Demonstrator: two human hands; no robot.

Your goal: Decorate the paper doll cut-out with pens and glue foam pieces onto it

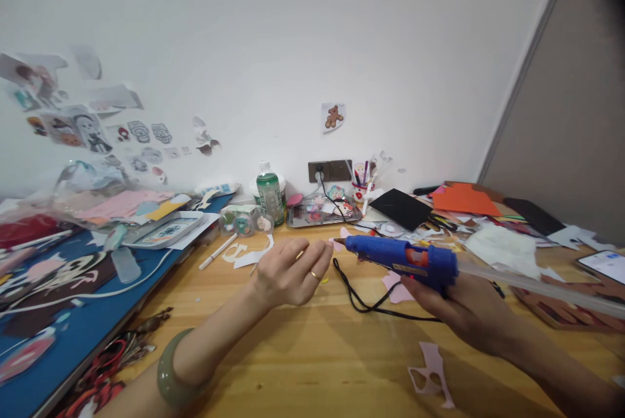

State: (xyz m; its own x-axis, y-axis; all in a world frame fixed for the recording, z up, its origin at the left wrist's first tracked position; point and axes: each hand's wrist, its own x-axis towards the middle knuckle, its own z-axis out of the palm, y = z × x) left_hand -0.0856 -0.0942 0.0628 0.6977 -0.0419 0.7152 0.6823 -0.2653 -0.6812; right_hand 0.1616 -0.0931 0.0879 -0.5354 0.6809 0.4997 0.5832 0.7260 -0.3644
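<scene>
My right hand (471, 314) is wrapped around a blue hot glue gun (385, 254), its nozzle pointing left. A long translucent glue stick (541, 288) extends from the gun's back end. Just left of the nozzle, my left hand (293, 271) is closed in a pinch, with a ring on one finger and a green bangle (176, 369) on the wrist. Pale pink shows by its fingertips; whether the fingers hold it cannot be made out. The gun's black cord (364, 304) loops on the wooden table below.
Pink paper scraps (430, 376) lie near the front. A green-labelled bottle (270, 193), a clear tray (297, 216) and a pen cup (360, 191) stand by the wall. A blue mat (166, 275) with papers is at left, a phone (603, 265) at right.
</scene>
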